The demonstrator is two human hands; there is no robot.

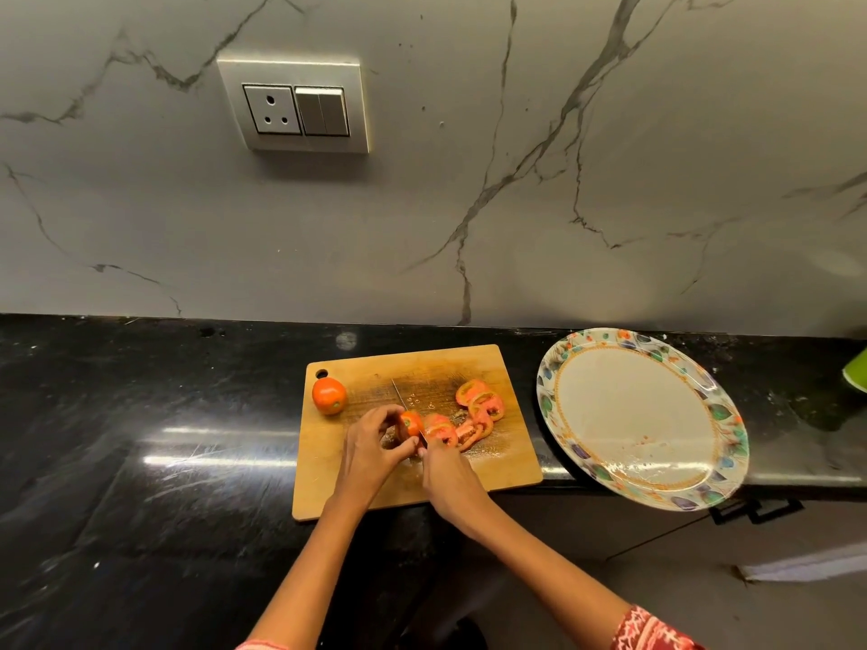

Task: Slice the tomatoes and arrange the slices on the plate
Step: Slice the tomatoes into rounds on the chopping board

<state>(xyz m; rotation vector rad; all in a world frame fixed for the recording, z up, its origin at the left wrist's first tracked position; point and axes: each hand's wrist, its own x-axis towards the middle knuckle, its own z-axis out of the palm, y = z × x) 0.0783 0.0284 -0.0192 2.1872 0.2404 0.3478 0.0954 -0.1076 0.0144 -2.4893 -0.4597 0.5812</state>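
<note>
So on the black counter [140, 462] there's a wooden cutting board [506, 466], and at its far left corner sits a whole tomato [329, 395], untouched. Next over, the left hand [375, 448] has its fingertips curled around the stub of a half-cut tomato [411, 423], pinning it to the board. A knife [402, 398] stands in the cut, blade pointing away toward the wall, and the right hand [445, 471] is wrapped around the handle, right up against the left one. Just right of that, a messy pile of tomato slices [476, 412] lies overlapping on the board. Further right, a floral-rimmed plate [633, 483] sits off the board with no slices on it, hanging a bit over the counter edge.
</note>
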